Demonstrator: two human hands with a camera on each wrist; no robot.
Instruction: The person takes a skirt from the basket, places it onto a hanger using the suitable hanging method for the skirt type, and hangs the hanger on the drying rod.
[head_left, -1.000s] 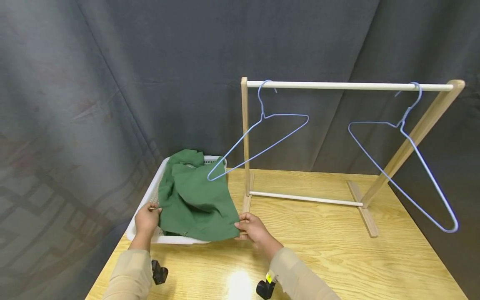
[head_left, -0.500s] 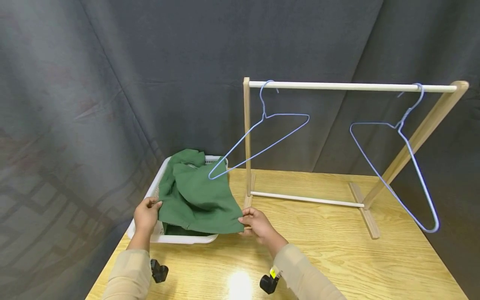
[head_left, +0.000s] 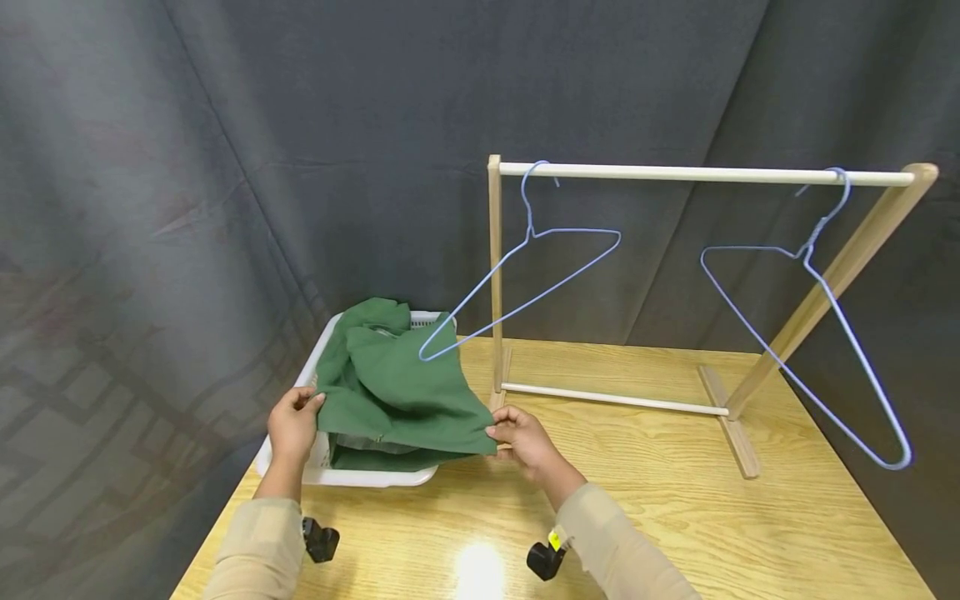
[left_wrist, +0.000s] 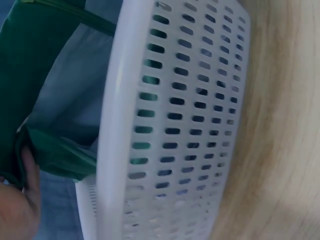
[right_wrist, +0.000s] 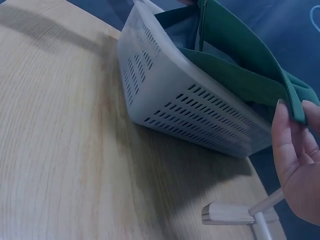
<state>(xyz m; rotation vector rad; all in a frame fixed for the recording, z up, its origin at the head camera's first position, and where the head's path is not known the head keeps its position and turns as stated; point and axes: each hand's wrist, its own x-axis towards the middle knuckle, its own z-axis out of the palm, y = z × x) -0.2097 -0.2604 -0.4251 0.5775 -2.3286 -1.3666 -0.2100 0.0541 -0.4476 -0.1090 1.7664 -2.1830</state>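
A green cloth garment is spread over a white plastic basket, its near edge lifted in both hands. My left hand pinches the edge's left corner above the basket's front left; in the left wrist view the fingers are partly tucked into the folded cloth. At the right corner, my right hand pinches the hem between thumb and fingers, beyond the basket's right side, as the right wrist view also shows. Below the lifted edge, a lower green layer and a greyish inner patch show. The garment's exact kind is unclear.
A wooden rack stands right of the basket on the wooden table. Two blue wire hangers hang from its rail; the left hanger reaches in front of the garment's far right part. A dark curtain closes the back.
Both hands have raised the garment's near edge. My right hand has shifted up and right, drawing the hem wider, and a gap with the lower layer now shows. The right hanger swings.
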